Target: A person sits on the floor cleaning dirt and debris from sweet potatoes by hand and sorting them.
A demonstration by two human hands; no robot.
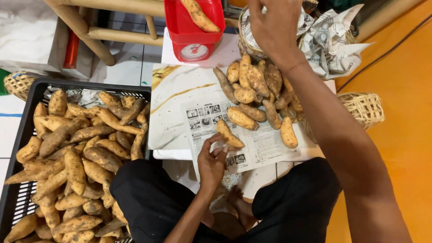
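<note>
Produce-sorting floor: sweet-potato crate (27, 117), red weighing scale (193, 33), woven baskets (364, 108)

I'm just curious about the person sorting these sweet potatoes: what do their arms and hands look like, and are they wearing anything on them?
Both arms are bare: no sleeves show and no gloves. The left hand carries no ring or band that can be seen. The right hand has a thin thread-like band around its wrist. No watch shows on either arm. Lower down, the person wears dark clothing over the legs.

Left hand (212, 161) curled, right hand (273, 28) outstretched.
</note>
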